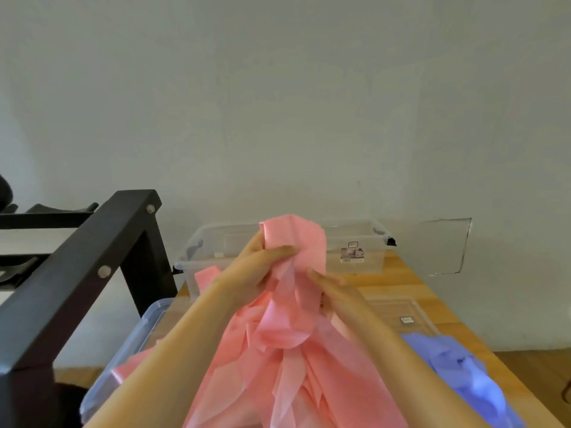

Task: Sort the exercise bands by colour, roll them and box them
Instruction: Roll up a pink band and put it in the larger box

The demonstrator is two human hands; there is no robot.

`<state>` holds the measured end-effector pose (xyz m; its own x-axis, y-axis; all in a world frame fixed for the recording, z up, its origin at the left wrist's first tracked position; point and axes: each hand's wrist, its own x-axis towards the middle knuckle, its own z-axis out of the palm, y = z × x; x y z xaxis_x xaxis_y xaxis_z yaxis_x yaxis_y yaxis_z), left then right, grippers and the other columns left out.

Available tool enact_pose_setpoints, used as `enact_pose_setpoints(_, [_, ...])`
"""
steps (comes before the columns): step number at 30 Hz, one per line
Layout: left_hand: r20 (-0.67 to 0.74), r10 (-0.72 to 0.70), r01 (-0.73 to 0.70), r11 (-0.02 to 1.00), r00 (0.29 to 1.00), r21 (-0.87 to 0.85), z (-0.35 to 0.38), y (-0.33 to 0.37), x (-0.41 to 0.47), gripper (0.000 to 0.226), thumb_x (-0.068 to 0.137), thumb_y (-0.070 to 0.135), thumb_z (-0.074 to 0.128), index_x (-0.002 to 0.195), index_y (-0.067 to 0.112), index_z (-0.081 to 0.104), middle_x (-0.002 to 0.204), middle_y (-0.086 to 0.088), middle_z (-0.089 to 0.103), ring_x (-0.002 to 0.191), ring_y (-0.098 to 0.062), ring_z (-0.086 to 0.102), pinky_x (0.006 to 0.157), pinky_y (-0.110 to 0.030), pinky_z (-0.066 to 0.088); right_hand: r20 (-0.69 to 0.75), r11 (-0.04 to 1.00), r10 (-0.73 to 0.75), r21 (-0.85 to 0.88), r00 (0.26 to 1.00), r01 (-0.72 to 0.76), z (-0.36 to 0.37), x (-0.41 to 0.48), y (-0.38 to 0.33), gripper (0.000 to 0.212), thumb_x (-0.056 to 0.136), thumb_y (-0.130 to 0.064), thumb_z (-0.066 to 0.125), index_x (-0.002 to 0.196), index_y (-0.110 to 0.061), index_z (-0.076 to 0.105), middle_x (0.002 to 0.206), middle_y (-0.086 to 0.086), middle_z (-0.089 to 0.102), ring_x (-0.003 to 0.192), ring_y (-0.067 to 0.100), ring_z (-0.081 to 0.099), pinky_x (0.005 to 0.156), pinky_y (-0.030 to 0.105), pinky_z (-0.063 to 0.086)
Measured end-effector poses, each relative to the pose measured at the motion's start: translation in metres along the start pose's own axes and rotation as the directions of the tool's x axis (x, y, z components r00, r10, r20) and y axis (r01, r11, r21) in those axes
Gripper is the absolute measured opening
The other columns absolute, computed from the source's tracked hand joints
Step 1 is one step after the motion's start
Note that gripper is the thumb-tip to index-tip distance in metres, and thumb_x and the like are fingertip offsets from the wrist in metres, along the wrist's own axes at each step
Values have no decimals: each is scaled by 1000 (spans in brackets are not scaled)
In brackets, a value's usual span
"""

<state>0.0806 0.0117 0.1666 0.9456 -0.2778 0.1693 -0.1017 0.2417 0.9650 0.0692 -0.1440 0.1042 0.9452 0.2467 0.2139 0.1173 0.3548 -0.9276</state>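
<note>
Right under your chin is the heap of pink bands (293, 381), filling the bottom centre of the frame and spilling toward the lower left. A bunch of it is lifted at mid-frame between both hands. Your left hand (262, 261) has its fingers curled round the top of the bunch, with a pink fold poking above the knuckles. Your right hand (330, 285) pinches the same bunch from the right, a little lower.

Expect this stuff to be light, thin and floppy, with no stiffness at all. The strips drape and cling to each other, so I'd say they will tangle and slide rather than hold a shape. Your best hold is probably one free end, pinched flat, so a single strip can be drawn clear of the rest before rolling.

There are two colours to count. One is the pink tangle, with too many overlapping strips to number. The other is a single heap of purple bands (463, 372) at lower right, just beside the pink.

Further out there look to be three containers:
- A blue-tinted tub (145, 325) sits at lower left.
- A clear lid (411, 310) or tray lies flat at right.
- A clear box (364, 242) stands behind your hands. Its middle is hidden, so it could be two boxes.

All of this sits on the wooden table (411, 279), with a black frame (92, 257) at the left.
</note>
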Motion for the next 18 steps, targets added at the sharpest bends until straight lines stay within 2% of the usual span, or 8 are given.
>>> enact_pose_setpoints(3, [-20, 43, -45, 994, 999, -99, 7, -9, -20, 32, 92, 7, 56, 123, -3, 57, 92, -12, 72, 76, -18, 71, 68, -29, 60, -69, 999, -51, 6, 996, 52, -4, -20, 4, 27, 89, -19, 58, 103, 2, 69, 91, 12, 75, 78, 16, 72, 70, 26, 58])
enact_pose_setpoints(5, [38, -38, 46, 967, 999, -251, 5, -14, -37, 47, 88, 31, 57, 122, -2, 60, 105, -16, 71, 91, -23, 70, 79, -33, 59, -93, 998, -41, 35, 995, 45, -1, -33, -6, 24, 89, -22, 58, 91, -7, 77, 93, 12, 75, 83, 19, 72, 74, 30, 58])
enact_pose_setpoints(7, [117, -106, 124, 980, 988, -159, 5, -18, -56, 59, 84, 53, 60, 122, 8, 62, 121, -14, 67, 107, -24, 66, 89, -35, 56, -97, 998, -40, 46, 995, 45, 4, -41, -23, 24, 91, -23, 58, 83, -11, 77, 84, 7, 75, 74, 15, 71, 65, 26, 57])
enact_pose_setpoints(9, [229, -87, 95, 995, 970, -21, 4, -26, -68, 72, 70, 62, 74, 121, 13, 64, 121, -13, 68, 109, -23, 66, 89, -33, 55, -110, 997, -83, -5, 990, 83, 14, -45, -45, 20, 93, -24, 58, 90, -12, 73, 82, 4, 74, 74, 13, 70, 66, 24, 55])
enact_pose_setpoints(11, [312, -57, 59, 998, 948, 2, 7, -27, -76, 76, 60, 63, 81, 114, 11, 68, 108, -10, 72, 98, -22, 69, 81, -30, 55, -132, 989, -145, -35, 981, 142, 22, -43, -68, 17, 95, -24, 57, 92, -14, 71, 81, 1, 74, 75, 12, 69, 68, 25, 55])
enact_pose_setpoints(14, [210, -33, -15, 974, 977, 226, 14, -15, -86, 55, 68, 53, 81, 99, 10, 66, 92, -1, 71, 81, -13, 67, 73, -27, 54, -185, 973, -231, -33, 955, 228, 31, -42, -93, 19, 97, -20, 55, 85, -16, 69, 71, -3, 72, 67, 9, 67, 69, 27, 54])
enact_pose_setpoints(16, [155, -36, -35, 900, 987, 435, 17, -6, -87, 32, 85, 32, 71, 104, 7, 69, 103, -9, 73, 91, -18, 69, 84, -39, 57, -199, 966, -259, -41, 945, 256, 32, -45, -106, 16, 97, -21, 56, 89, -16, 68, 76, -2, 72, 71, 11, 67, 74, 33, 54])
enact_pose_setpoints(18, [122, -62, -5, 877, 991, 480, 20, 0, -89, 29, 91, 27, 65, 110, 5, 69, 111, -13, 72, 99, -26, 69, 91, -44, 55, -198, 968, -249, -27, 948, 249, 28, -48, -113, 16, 96, -28, 58, 101, -16, 67, 92, 2, 72, 85, 15, 67, 83, 35, 53])
